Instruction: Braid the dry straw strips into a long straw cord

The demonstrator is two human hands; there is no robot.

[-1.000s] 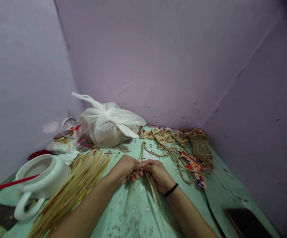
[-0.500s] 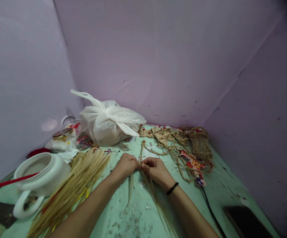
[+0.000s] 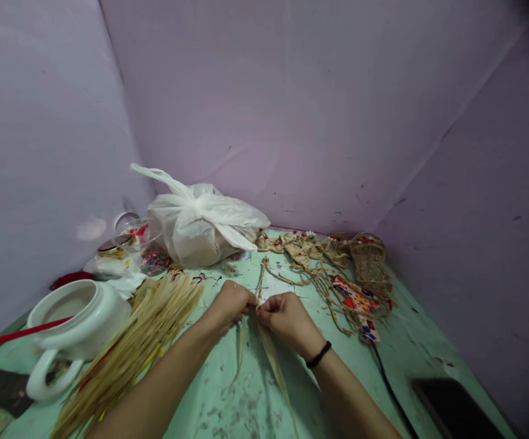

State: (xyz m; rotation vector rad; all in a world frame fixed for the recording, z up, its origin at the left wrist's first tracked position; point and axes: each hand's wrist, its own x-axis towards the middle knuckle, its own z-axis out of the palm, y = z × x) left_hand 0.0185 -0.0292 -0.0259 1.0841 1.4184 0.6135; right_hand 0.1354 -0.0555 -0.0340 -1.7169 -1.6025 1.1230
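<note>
A thin twisted cord of straw-coloured fibre runs down the middle of the table to my fingertips. My left hand is closed on the cord's lower end from the left, and a loose strand hangs below it. From the right, my right hand pinches the fibre strands, whose pale ends trail down toward me. The two hands almost touch at the fingertips. Exactly how the strands cross between the fingers is hidden.
On the left lie a bundle of dry fibre strips and a white teapot with a red stick in it. Behind stands a tied plastic bag. Woven pieces, a patterned strip with a black cable and a phone are on the right.
My right hand has turned slightly, its fingers more curled over the strands. The trailing fibre ends have swung a little left. My left hand stays nearly in place.
</note>
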